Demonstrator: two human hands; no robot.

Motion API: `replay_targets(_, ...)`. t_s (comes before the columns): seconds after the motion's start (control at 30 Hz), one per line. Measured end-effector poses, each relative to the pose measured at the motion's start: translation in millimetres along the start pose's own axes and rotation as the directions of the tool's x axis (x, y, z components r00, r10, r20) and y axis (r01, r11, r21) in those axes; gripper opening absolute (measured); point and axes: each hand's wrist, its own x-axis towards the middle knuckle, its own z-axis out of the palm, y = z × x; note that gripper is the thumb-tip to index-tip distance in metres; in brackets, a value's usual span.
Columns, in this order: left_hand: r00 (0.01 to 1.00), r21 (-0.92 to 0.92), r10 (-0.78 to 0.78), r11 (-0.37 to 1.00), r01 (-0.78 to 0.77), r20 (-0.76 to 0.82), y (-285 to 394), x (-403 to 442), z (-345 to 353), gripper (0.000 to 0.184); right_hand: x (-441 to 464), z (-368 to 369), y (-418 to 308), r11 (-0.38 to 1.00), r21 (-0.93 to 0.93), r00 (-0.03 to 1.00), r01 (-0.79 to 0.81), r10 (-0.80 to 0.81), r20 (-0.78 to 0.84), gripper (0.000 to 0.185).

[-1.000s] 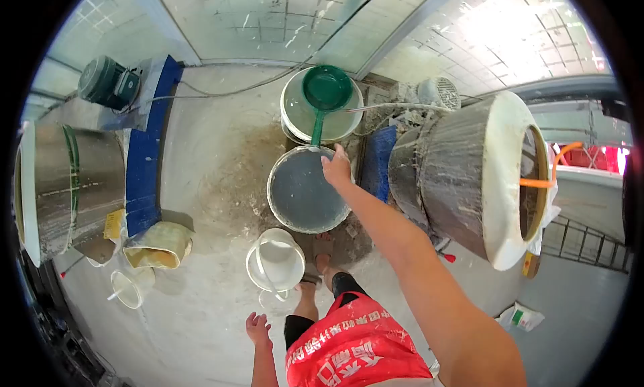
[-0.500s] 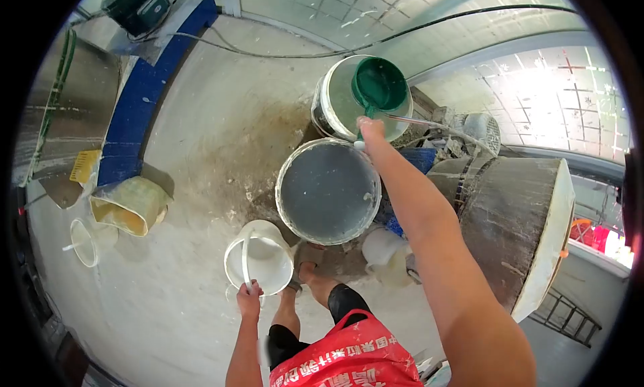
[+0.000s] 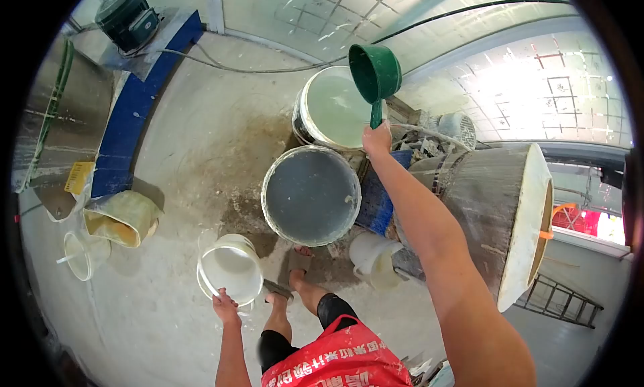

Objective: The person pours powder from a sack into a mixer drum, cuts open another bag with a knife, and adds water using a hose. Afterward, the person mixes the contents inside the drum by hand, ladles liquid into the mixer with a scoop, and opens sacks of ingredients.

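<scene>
My right hand (image 3: 377,138) grips the handle of a green dipper (image 3: 376,71), whose cup is raised and tilted above the right side of a bucket of cloudy pale liquid (image 3: 335,105). In front of that bucket stands a round tub of grey liquid (image 3: 311,196). Lower left, my left hand (image 3: 226,304) is closed on the handle of a small white bucket (image 3: 231,269), close to its rim. The inside of this bucket looks white; whether it holds liquid is unclear.
A large metal drum (image 3: 479,206) lies tilted at the right, beside a blue base (image 3: 386,192). A white jug (image 3: 376,258) stands near my feet. At the left are a blue frame (image 3: 137,112), a motor (image 3: 126,18) and a yellowish container (image 3: 124,218). A cable crosses the floor.
My right hand has taken the green dipper's handle and lifted it off the back bucket. My left hand has closed on the small bucket's handle, and that bucket has shifted left.
</scene>
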Motion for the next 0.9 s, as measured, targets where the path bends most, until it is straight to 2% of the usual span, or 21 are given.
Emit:
replay_targets(0.13,1.0,-0.094,0.021,0.995,-0.023,-0.014,0.3,14.0,-16.9,0.018,-12.5,1.7,18.3,0.993,0.065,0.987,0.096,-0.086,-0.135,0.038)
replay_targets(0.17,1.0,-0.128,0.003,0.992,-0.005,-0.019,-0.1,19.0,-23.9,0.019,-32.6,-9.5,12.7,0.909,0.417,1.0,0.006,-0.014,0.018,0.033)
replay_targets(0.2,1.0,-0.163,-0.017,0.987,0.014,-0.021,-1.4,24.2,-30.3,0.019,-50.9,-18.3,12.7,0.706,0.696,0.983,-0.128,-0.002,0.183,0.028)
replay_targets(0.27,0.999,-0.23,-0.049,0.972,0.045,-0.011,-5.9,36.1,-44.0,0.019,-83.0,-26.4,27.0,0.654,0.732,0.955,-0.192,-0.049,0.294,0.021)
replay_targets(0.33,0.997,-0.267,-0.081,0.961,0.076,-0.01,-5.2,42.0,-52.5,0.019,-141.1,-52.3,23.0,0.666,0.692,0.923,-0.279,-0.011,0.384,0.016)
replay_targets(0.47,0.993,-0.316,-0.118,0.941,0.119,0.024,-7.8,43.7,-68.7,0.019,-211.5,-51.3,70.6,0.683,0.654,0.883,-0.326,-0.027,0.468,0.016)
replay_targets(0.53,0.993,-0.243,-0.118,0.963,0.119,0.018,-13.6,46.9,-77.9,0.022,-231.3,-42.1,93.7,0.707,0.621,0.874,-0.34,-0.005,0.485,0.018)
replay_targets(0.6,0.993,-0.163,-0.12,0.979,0.12,0.012,-34.6,60.4,-95.7,0.025,-247.4,-27.5,112.4,0.815,0.454,0.868,-0.36,0.114,0.483,0.026)
replay_targets(0.63,0.984,-0.135,-0.167,0.978,0.158,-0.06,-55.1,78.0,-110.7,0.032,-250.5,-17.7,123.8,0.813,0.457,0.87,-0.361,0.117,0.479,0.026)
replay_targets(0.67,0.969,-0.112,-0.209,0.974,0.195,-0.135,-68.5,89.8,-125.4,0.039,-250.6,-5.6,136.1,0.885,0.356,0.883,-0.3,0.116,0.455,0.031)
replay_targets(0.7,0.97,-0.107,-0.202,0.976,0.189,-0.134,-74.8,93.5,-141.5,0.039,-250.3,7.1,147.7,0.94,0.246,0.894,-0.237,0.112,0.433,0.036)
replay_targets(0.73,0.946,-0.012,-0.279,0.96,0.281,-0.166,-78.4,95.5,-156.9,0.044,-250.7,20.5,157.0,0.946,0.184,0.891,-0.267,0.169,0.422,0.04)
replay_targets(0.77,0.914,0.082,-0.348,0.925,0.371,-0.208,-77.1,94.9,-166.3,0.049,-255.1,17.9,150.4,0.942,0.191,0.889,-0.275,0.174,0.423,0.04)
replay_targets(0.8,0.892,0.112,-0.442,0.886,0.45,-0.089,-16.1,27.9,-144.1,0.055,-257.5,9.7,138.5,0.966,0.069,0.893,-0.249,0.201,0.402,0.041)
replay_targets(0.83,0.896,0.122,-0.434,0.888,0.443,-0.093,-24.9,25.6,-150.6,0.055,-260.0,3.3,128.6,0.974,-0.055,0.897,-0.221,0.226,0.38,0.043)
replay_targets(0.9,0.945,0.013,-0.301,0.952,0.305,-0.126,-54.2,23.7,-174.4,0.048,-262.4,-0.5,119.3,0.979,-0.071,0.905,-0.194,0.206,0.371,0.043)
